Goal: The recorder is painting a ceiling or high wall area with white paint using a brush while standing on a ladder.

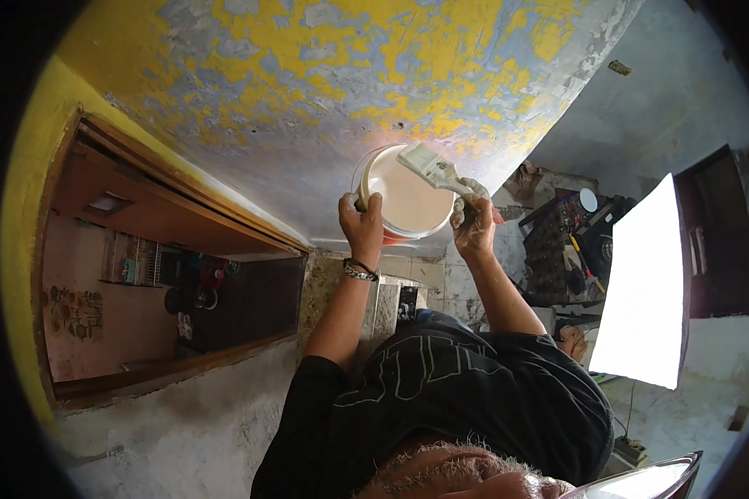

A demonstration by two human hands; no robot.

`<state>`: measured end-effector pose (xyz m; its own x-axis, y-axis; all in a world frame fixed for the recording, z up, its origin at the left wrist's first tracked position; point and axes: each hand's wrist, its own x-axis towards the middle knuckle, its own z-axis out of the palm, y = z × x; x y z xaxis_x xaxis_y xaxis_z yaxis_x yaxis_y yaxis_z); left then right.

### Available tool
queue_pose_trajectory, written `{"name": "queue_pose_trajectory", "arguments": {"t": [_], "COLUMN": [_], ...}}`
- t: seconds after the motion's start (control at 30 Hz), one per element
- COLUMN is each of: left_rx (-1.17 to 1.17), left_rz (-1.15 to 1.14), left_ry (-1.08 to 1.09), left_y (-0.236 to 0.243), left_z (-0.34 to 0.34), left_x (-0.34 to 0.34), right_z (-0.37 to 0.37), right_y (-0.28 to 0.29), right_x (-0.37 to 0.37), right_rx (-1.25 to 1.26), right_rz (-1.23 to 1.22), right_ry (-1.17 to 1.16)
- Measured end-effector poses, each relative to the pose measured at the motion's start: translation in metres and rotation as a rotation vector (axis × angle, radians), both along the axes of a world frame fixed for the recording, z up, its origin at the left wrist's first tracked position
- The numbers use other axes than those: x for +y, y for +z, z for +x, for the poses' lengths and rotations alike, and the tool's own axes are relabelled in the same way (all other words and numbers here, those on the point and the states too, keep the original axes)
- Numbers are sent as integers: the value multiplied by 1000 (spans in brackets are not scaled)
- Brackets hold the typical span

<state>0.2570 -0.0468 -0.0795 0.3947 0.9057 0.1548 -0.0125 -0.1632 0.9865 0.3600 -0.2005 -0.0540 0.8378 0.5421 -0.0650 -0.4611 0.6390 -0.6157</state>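
Note:
A white bucket (404, 200) of pale beige liquid is in front of me, its lower outside showing red. My left hand (360, 220) is closed on its rim at the left, thumb on the near edge. A wide, paint-coated brush (423, 165) is tilted over the bucket's upper right part, bristles toward the upper left. My right hand (473, 218), smeared with pale paint, is closed round the brush's handle at the bucket's right side. Behind the bucket rises a wall (324, 75) with patchy yellow, blue-grey and pale paint.
An open doorway (295, 349) at the left shows shelves and kitchenware. At the right stand a dark, cluttered piece of furniture (549, 258) and a bright opening (641, 283). Below me are a stained tiled floor (458, 283) and a narrow pale surface (384, 303).

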Motion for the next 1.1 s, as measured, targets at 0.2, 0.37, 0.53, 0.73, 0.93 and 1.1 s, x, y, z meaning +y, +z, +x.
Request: {"name": "queue_pose_trajectory", "arguments": {"t": [0.2, 0.37, 0.53, 0.73, 0.93, 1.1], "left_rx": [-52, -93, -123, -147, -200, -204], "left_rz": [-49, -63, -95, -30, 8, -19], "left_ry": [-39, -61, -13, 164, 384, 507], "left_y": [-1, 0, 7, 24, 32, 12], "left_z": [13, 7, -15, -80, -110, -127], "left_x": [-2, 0, 14, 52, 63, 72], "right_z": [8, 22, 55, 49, 56, 48], "right_y": [3, 13, 30, 43, -10, 49], "right_x": [-1, 4, 25, 16, 40, 31], "right_rx": [-38, -122, -159, -291, -191, -346], "right_rz": [37, 12, -190, -187, -297, -257], "right_ry": [0, -227, -385, -372, -349, -428]}}
